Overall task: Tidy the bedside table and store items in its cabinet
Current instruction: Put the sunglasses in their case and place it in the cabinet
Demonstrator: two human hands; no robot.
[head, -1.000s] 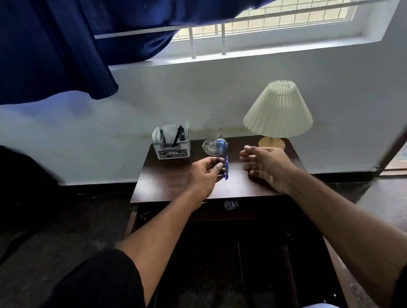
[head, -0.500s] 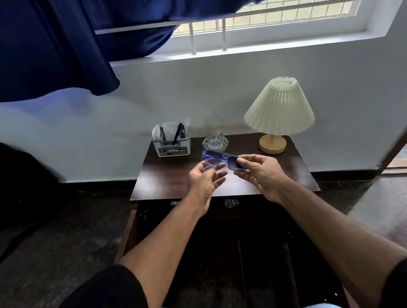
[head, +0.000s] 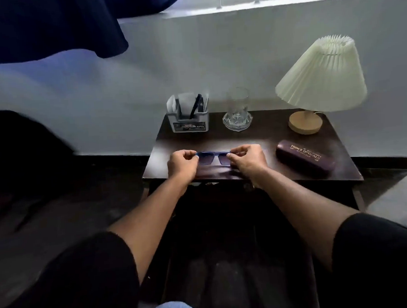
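Observation:
Blue-framed sunglasses [head: 212, 158] hang just above the front of the dark wooden bedside table [head: 340, 145], lenses facing away from me. My left hand [head: 183, 164] pinches the left end of the frame and my right hand [head: 247, 159] pinches the right end. A closed maroon glasses case [head: 305, 158] with gold lettering lies on the table to the right of my right hand. Below the tabletop the cabinet [head: 225, 212] is dark and its inside cannot be made out.
At the back of the table stand a white organiser box [head: 188, 121] with a pen and papers, a clear glass [head: 238, 109] on a glass coaster, and a pleated cream lamp [head: 322, 80] on a wooden base. A dark blue curtain [head: 47, 25] hangs upper left.
The sunglasses went from folded in my left hand to held by both hands, spread level above the table. The view dropped and moved closer; the case now shows.

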